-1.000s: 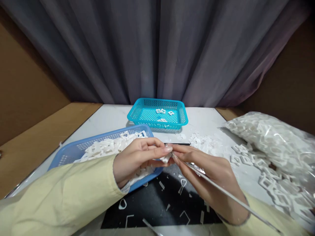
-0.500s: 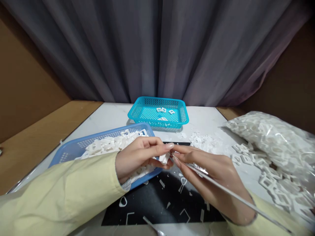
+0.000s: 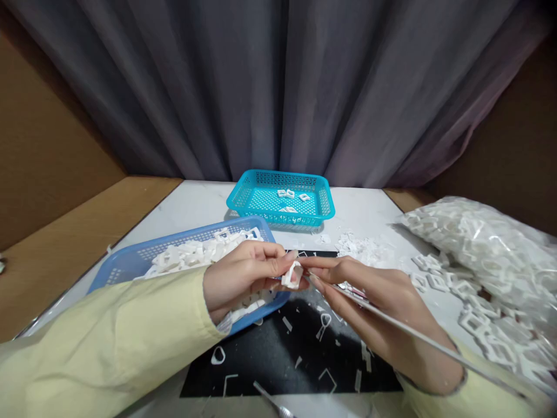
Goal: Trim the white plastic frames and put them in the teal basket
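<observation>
My left hand (image 3: 250, 268) pinches a small white plastic frame (image 3: 292, 276) between thumb and fingers, above a black mat (image 3: 261, 360). The frame now shows its opening toward me. Held in my right hand (image 3: 374, 313) is a long, thin pale-grey rod-like tool (image 3: 404, 329), which runs back over the wrist. Its tip is at the frame's right side, hidden by the fingertips, so I cannot tell whether it touches. Thin white scraps (image 3: 328, 380) lie scattered on the mat below.
A blue basket (image 3: 108, 273) full of white frames stands beside my left forearm. Farther back is a turquoise basket (image 3: 237, 203) with several frames. White shavings (image 3: 363, 247), a clear bag (image 3: 483, 232) of frames and loose frames (image 3: 478, 319) lie right. A metal tool (image 3: 270, 397) lies at the front.
The white frame has turned in my left fingers, so its opening shows more. My right hand has shifted slightly right and down, with the thin tool still in it.
</observation>
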The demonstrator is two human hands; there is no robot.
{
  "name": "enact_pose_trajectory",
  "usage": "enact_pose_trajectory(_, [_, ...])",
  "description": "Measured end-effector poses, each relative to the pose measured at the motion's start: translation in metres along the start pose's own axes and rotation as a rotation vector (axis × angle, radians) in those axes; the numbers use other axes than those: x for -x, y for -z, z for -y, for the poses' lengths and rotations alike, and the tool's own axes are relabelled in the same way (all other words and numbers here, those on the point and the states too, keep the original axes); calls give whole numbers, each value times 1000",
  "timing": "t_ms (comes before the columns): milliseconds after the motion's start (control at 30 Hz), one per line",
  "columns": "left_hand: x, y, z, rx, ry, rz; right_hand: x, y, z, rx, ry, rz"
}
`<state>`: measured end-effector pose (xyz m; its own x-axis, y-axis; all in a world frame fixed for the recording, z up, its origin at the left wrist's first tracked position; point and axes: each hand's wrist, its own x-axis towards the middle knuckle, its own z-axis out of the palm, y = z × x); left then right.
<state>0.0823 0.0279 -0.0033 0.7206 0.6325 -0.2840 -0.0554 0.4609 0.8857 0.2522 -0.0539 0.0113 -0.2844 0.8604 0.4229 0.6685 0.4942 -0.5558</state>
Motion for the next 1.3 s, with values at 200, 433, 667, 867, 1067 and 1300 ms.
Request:
enact_pose_trajectory(200, [-2,5,4,40,74,-9,0,-1,-2,-1,22,-18])
enact_pose_trajectory(433, [2,2,3,99,96,-62,0,-2,0,28,53,-20])
enact_pose_trajectory(667, [2,1,2,151,98,-65,-1,-5,-2,87,75,-37])
enact_pose_trajectory(867, [1,1,2,155,112,-61,1,-8,0,91,85,-50])
enact_pose_trajectory(1067, [1,2,3,171,116,-44,4,-13,-3,140,182,-66])
enact_pose_trajectory(1300, [-2,0,0,229,154,-52,7,-32,-8,432,350,-67])
